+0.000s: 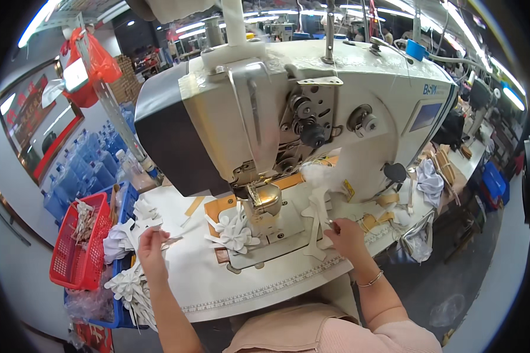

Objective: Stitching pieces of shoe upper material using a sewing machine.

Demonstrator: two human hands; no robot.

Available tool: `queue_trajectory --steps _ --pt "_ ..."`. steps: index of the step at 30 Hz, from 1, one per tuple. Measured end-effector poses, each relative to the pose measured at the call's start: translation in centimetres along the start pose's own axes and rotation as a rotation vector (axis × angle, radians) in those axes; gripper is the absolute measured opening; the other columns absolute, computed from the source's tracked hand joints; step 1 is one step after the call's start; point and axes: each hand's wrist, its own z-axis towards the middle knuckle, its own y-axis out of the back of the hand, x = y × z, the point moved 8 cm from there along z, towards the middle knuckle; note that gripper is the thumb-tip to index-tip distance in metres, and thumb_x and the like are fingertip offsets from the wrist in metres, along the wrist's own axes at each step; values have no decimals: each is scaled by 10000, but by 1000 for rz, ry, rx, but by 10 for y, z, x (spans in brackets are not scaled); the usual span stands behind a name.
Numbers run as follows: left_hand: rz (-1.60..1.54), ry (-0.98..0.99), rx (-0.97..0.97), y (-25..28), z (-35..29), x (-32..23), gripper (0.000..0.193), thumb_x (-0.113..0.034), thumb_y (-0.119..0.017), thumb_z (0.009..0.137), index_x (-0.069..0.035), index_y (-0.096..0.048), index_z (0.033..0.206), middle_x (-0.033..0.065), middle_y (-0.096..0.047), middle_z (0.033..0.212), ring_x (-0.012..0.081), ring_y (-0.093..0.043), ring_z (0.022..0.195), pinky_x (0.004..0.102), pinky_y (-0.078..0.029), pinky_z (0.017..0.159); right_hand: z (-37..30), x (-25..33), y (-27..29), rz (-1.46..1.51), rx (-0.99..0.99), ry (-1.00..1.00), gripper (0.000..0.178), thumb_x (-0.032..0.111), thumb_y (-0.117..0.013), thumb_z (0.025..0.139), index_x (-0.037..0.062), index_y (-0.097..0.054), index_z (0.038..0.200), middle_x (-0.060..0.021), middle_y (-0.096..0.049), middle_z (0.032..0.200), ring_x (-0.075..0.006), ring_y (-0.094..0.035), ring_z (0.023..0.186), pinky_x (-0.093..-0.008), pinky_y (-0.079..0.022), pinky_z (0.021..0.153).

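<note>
A white sewing machine (359, 88) stands in front of me, its brass-coloured presser foot area (267, 199) over the bed. Left of the needle area lies a cluster of white petal-shaped cut pieces (235, 230). My left hand (153, 252) is closed in a pinch at the table's left, by a small white piece (171, 240) at its fingertips. Long white strip-like pieces (317, 226) lie right of the needle area. Against them my right hand (346, 236) is closed, fingertips pinched; something small and dark shows there, too small to name.
A red plastic basket (79, 259) with white pieces stands at the left, on a blue crate (123, 315). More white pieces (129, 285) hang over the table's left edge. A measuring tape (265, 285) runs along the front edge. Tan scraps (378, 220) lie at the right.
</note>
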Motion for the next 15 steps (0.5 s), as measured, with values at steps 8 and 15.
queue_trajectory --steps 8,15 --pt "518 -210 328 -126 -59 -76 75 15 -645 815 -3 -662 886 56 -637 775 98 -575 670 230 -454 583 3 48 -8 547 62 -35 192 131 -644 850 14 -589 708 72 -499 591 -4 -398 547 -197 -319 476" --pt "58 460 644 -185 -118 5 138 -129 -693 802 -26 -623 863 -38 -589 702 -4 -446 573 167 -368 514 -23 87 -46 914 164 -54 251 131 -637 881 50 -534 667 88 -407 572 -2 -318 530 -208 -256 448"
